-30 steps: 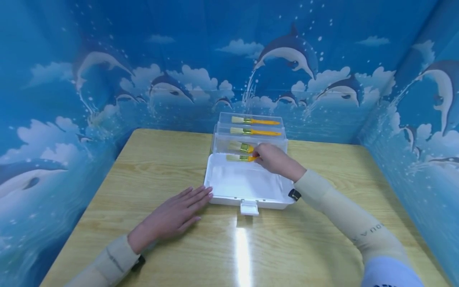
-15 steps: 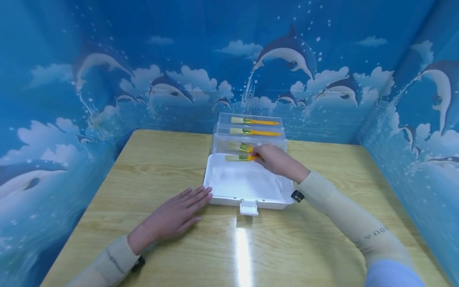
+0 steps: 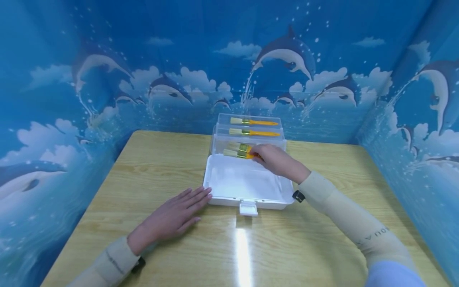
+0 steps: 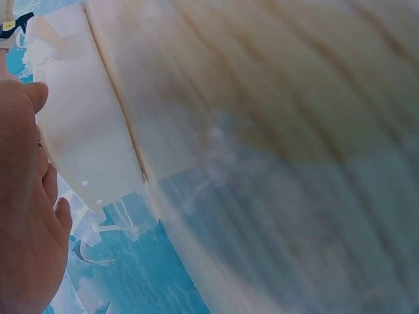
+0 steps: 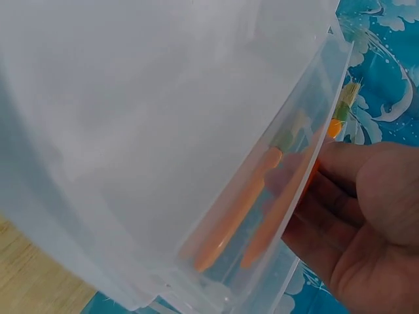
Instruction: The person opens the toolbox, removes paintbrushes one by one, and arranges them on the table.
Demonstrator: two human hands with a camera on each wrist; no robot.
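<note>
My right hand (image 3: 276, 159) pinches the orange handle of a flat paintbrush (image 3: 232, 153) with pale bristles and a gold ferrule. The brush is over the lowest clear tray of a white storage box (image 3: 244, 179), right in front of a similar paintbrush (image 3: 236, 145) that lies in that tray. In the right wrist view, orange handles (image 5: 242, 209) show at the clear tray wall (image 5: 314, 124), next to my curled fingers. My left hand (image 3: 172, 215) lies flat with straight fingers, fingertips at the box's front left corner.
Two more paintbrushes (image 3: 254, 132) lie in the upper stepped trays (image 3: 222, 118), one per tray. A white latch (image 3: 248, 208) juts from the box's front edge. The wooden table (image 3: 161, 155) is bounded behind and on the sides by a blue dolphin-print curtain (image 3: 179, 48).
My right hand has brought the paintbrush a little away from me and left, so it now overlaps the brush in the lowest tray. My left hand stays in place.
</note>
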